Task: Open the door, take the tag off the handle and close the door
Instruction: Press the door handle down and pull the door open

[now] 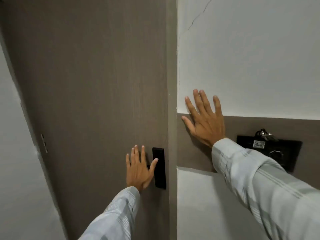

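Observation:
A brown wood-grain door (90, 87) fills the left and middle of the view and sits shut in its frame. A black lock plate (159, 168) is fixed near its right edge. My left hand (138, 170) lies flat on the door with fingers spread, its thumb touching the plate and covering the handle. My right hand (204, 118) presses flat on the wall to the right of the frame, fingers apart, holding nothing. No tag is visible on the handle.
A brown band (190, 153) runs across the white wall (251, 58) on the right. On it sits a black wall panel (270, 149) with a small white label and keys hanging at its top. Door hinges (44, 143) show at the left.

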A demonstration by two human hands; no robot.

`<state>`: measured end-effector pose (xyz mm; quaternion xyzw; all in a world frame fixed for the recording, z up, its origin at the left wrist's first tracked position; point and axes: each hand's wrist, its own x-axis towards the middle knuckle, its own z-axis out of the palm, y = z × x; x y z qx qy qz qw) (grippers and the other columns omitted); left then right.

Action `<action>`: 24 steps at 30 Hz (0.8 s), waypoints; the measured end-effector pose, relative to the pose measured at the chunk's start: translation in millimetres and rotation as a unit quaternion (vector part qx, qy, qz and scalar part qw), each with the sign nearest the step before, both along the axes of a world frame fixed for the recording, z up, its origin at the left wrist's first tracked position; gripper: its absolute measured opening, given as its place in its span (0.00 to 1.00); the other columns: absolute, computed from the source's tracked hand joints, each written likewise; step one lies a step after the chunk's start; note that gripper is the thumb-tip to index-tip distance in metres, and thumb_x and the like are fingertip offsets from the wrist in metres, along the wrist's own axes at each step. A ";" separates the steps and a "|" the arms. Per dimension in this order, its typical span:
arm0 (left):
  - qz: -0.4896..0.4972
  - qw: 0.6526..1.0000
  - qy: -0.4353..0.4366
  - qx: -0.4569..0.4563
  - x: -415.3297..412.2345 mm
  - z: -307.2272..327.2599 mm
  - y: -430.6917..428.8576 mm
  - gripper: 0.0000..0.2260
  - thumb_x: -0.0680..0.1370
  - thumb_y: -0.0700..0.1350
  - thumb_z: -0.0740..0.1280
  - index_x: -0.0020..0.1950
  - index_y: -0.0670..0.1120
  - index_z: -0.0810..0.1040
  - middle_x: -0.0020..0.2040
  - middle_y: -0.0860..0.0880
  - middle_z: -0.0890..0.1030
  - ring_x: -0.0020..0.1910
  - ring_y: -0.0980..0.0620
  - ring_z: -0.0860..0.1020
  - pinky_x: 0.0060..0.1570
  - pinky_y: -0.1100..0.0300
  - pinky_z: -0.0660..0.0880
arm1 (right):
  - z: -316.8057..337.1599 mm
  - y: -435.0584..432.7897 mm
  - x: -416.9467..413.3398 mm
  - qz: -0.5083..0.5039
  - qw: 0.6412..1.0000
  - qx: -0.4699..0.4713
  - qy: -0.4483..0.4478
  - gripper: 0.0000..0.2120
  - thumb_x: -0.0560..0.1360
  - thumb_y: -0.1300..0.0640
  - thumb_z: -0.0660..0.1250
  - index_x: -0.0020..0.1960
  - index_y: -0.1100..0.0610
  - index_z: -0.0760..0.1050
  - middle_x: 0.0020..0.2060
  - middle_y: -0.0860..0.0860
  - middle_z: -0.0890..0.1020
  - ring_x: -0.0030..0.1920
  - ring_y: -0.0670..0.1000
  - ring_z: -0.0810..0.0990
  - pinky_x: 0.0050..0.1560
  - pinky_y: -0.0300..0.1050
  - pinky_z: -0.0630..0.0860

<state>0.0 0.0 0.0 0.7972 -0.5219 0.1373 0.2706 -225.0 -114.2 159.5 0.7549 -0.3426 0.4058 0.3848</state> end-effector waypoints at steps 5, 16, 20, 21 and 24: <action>0.055 0.991 0.057 0.106 17.2 -25.9 -3.7 0.43 0.76 0.70 0.42 0.79 0.39 0.49 0.81 0.40 0.51 0.80 0.45 0.47 0.79 0.48 0.43 | 2.4 -3.0 2.5 0.004 1.000 -0.026 -0.006 0.32 0.81 0.38 0.51 0.81 0.52 0.55 0.80 0.58 0.57 0.80 0.58 0.55 0.77 0.64 0.52; 0.052 0.978 0.142 0.141 17.5 -35.2 -8.4 0.41 0.76 0.70 0.42 0.62 0.39 0.76 0.61 0.36 0.80 0.61 0.37 0.76 0.65 0.45 0.71 | 2.8 -5.0 1.1 -0.009 0.999 -0.041 -0.004 0.32 0.82 0.38 0.51 0.80 0.52 0.55 0.79 0.59 0.59 0.79 0.59 0.57 0.76 0.65 0.54; 0.034 0.958 0.237 0.156 7.4 -44.8 -7.8 0.41 0.77 0.70 0.40 0.60 0.41 0.79 0.58 0.35 0.81 0.58 0.36 0.78 0.60 0.45 0.73 | 3.0 -3.9 0.6 -0.013 0.999 -0.038 -0.005 0.32 0.82 0.38 0.51 0.80 0.52 0.55 0.79 0.59 0.59 0.79 0.59 0.57 0.76 0.65 0.54; 0.030 0.956 0.246 0.157 7.3 -46.8 -7.8 0.39 0.78 0.69 0.41 0.61 0.42 0.79 0.60 0.35 0.81 0.59 0.36 0.78 0.60 0.45 0.72 | 3.1 -3.5 0.6 -0.013 0.999 -0.038 -0.004 0.32 0.82 0.38 0.51 0.80 0.53 0.55 0.79 0.59 0.59 0.79 0.59 0.57 0.76 0.66 0.54; 0.005 0.960 0.236 0.150 14.5 -53.7 -1.2 0.35 0.79 0.68 0.43 0.60 0.44 0.78 0.58 0.37 0.81 0.58 0.38 0.78 0.58 0.47 0.72 | 4.2 -4.3 1.0 -0.008 0.999 -0.035 -0.003 0.32 0.82 0.38 0.51 0.80 0.53 0.54 0.79 0.60 0.58 0.79 0.60 0.56 0.76 0.66 0.54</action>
